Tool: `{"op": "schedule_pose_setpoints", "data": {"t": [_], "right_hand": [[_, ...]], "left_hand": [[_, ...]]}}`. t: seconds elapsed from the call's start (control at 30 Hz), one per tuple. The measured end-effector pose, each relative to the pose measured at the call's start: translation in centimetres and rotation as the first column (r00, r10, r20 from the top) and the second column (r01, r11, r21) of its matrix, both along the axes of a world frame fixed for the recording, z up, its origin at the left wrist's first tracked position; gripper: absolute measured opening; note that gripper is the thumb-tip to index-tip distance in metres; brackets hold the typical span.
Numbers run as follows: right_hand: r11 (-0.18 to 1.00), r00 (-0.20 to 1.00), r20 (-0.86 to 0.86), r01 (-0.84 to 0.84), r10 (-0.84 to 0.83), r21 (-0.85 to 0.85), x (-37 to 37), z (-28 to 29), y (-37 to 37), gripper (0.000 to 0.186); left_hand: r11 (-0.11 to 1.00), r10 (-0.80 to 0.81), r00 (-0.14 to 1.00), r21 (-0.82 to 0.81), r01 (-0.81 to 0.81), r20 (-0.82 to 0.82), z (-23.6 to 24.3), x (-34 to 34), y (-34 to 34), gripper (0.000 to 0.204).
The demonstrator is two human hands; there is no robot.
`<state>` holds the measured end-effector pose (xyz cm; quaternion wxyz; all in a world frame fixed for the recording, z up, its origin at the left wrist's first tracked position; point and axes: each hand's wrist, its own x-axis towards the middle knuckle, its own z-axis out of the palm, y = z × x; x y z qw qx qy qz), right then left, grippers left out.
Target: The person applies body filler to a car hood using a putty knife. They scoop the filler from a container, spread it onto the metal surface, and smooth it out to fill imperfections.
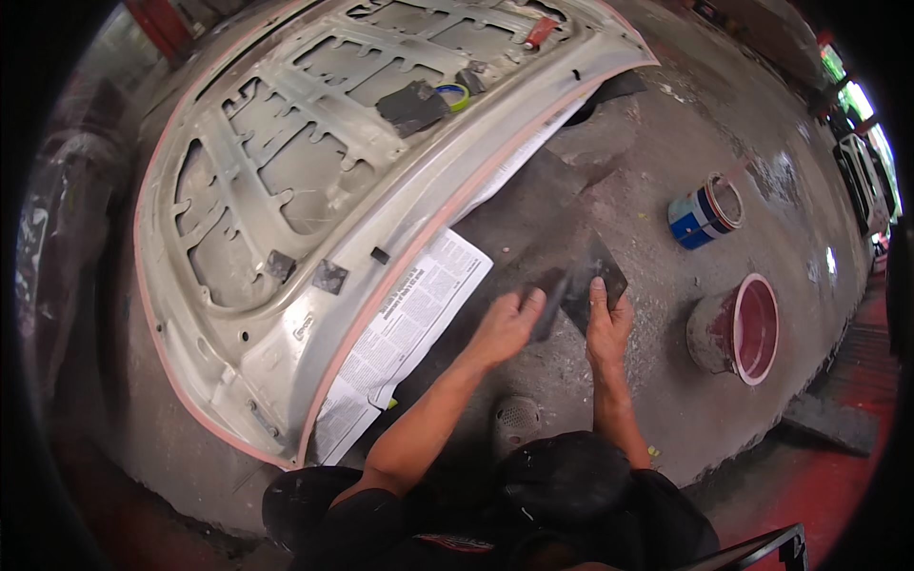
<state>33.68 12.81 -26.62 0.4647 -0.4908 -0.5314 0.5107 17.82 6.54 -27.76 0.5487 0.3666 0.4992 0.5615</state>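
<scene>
Black fabric clothing point(571, 481) below; left hand point(509, 324) clasps blurred dark sheet point(549, 314), right hand point(607, 328) pinches flat dark-grey sheet point(604, 257) just rightward; silver metal panel point(381, 198) up-left, nearer left.

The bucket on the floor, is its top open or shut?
Open: no lid covers the bucket, and you can look right at its pinkish inside.

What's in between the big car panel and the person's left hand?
In the head view, a sheet of newspaper lies along the edge of the car panel, then some dark floor before the left hand.
</scene>
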Motion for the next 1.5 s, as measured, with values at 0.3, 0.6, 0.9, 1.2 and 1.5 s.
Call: {"op": "schedule_pose_setpoints", "data": {"t": [0.3,0.6,0.9,1.2,1.5], "right_hand": [[0.899,0.918,-0.340,0.038,-0.204,-0.435,2.7,-1.2,3.9,0.047],[0.912,0.941,-0.338,-0.136,-0.003,-0.386,0.6,-4.4,1.1,0.060],[0.915,0.906,-0.421,-0.204,0.041,-0.349,0.0,-3.3,-2.4,0.040],[0.933,0.921,-0.316,-0.301,0.229,-0.200,-0.2,-3.4,-3.6,0.044],[0.730,0.817,-0.544,-0.490,0.193,-0.477,3.6,-5.0,-2.4,0.045]], "left_hand": [[0.924,0.190,0.719,-0.369,0.099,0.669,0.3,0.9,-0.3,0.035],[0.932,0.223,0.788,-0.364,0.001,0.574,2.4,5.6,-2.0,0.045],[0.931,0.275,0.756,-0.360,-0.056,0.594,4.1,4.1,-1.2,0.041],[0.949,0.267,0.728,-0.304,-0.084,0.632,4.3,2.4,-0.8,0.037],[0.897,0.409,0.744,-0.084,-0.433,0.528,4.8,-4.8,0.8,0.043]]}}
